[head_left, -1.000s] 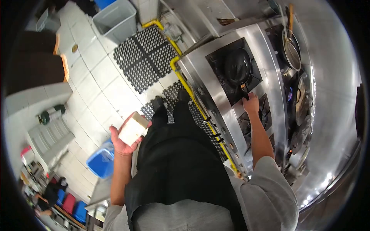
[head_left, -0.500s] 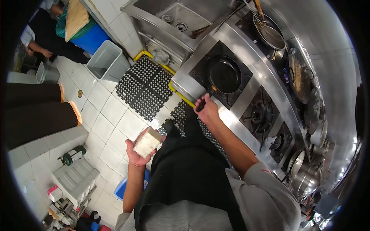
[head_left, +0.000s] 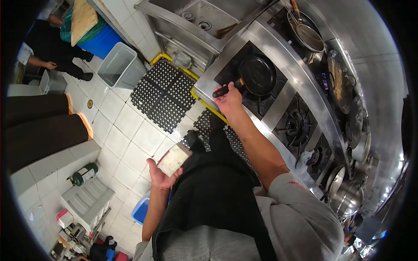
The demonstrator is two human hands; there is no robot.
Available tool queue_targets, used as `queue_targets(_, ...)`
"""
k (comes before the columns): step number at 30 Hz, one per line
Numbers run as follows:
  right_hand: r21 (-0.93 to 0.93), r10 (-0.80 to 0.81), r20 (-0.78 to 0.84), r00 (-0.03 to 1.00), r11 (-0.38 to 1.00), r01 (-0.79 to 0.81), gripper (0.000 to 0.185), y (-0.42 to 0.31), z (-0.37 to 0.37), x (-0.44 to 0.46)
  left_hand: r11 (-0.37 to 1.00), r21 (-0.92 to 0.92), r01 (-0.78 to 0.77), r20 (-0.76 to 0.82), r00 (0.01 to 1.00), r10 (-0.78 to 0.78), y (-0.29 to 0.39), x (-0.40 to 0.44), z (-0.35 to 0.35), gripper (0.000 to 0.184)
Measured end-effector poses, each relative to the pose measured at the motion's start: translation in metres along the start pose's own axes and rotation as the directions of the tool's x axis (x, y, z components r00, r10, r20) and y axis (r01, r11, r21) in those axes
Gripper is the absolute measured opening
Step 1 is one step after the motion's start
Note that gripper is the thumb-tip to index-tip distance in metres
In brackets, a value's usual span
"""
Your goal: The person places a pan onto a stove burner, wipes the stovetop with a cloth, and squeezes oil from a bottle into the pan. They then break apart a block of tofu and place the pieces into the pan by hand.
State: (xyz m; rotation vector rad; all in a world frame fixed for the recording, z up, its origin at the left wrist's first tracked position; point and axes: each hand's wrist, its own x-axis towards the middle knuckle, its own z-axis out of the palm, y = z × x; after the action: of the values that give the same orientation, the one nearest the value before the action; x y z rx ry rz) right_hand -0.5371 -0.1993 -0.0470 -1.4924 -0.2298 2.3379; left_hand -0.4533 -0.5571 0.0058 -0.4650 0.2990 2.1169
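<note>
A pale, rectangular block (head_left: 174,159) with a rough, pitted surface rests in my left hand (head_left: 162,175); thumb and fingers grip its sides. Whether it is cheese or something else I cannot tell. My right hand (head_left: 229,101) is around the dark handle of a black frying pan (head_left: 257,75). The pan sits over the front burner (head_left: 259,103) nearest the sink, its inside dark and slightly shiny. Part of the handle's end sticks out past my fingers on the left.
Farther along the stove is a bare burner (head_left: 297,123), with a crumpled cloth (head_left: 303,162) near the front edge. Pans and a strainer (head_left: 310,38) stand at the back. A steel sink (head_left: 174,21) adjoins. Black rubber mats (head_left: 163,95) cover floor tiles. Another person (head_left: 54,43) stands far left.
My right hand and the pan handle have swung away from me, and the pan has shifted slightly up and right. My left hand has turned the block a little and moved slightly right.
</note>
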Motion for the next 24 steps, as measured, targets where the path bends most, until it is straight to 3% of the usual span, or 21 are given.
queue_targets(5, -0.099, -0.021, -0.042, 0.999, 0.995, 0.017, 0.033, 0.003, -0.001, -0.007, 1.000, -0.002, 0.013, 0.071, 0.997, -0.013, -0.005, 0.005, 0.003, 0.111)
queue_targets(14, -0.062, -0.047, 0.016, 0.999, 0.997, 0.048, 0.039, 0.016, 0.007, -0.023, 0.999, 0.038, -0.001, 0.098, 0.995, -0.002, -0.007, 0.011, 0.003, 0.100)
queue_targets(20, 0.002, 0.021, -0.061, 0.998, 1.000, -0.021, 0.042, 0.014, 0.008, -0.021, 0.999, 0.034, -0.019, 0.078, 0.997, 0.016, -0.009, 0.005, 0.001, 0.095)
queue_targets(24, -0.009, 0.024, -0.023, 0.999, 1.000, -0.024, 0.038, 0.016, 0.004, -0.021, 0.999, 0.034, -0.008, 0.098, 0.995, 0.005, -0.006, 0.005, 0.004, 0.093)
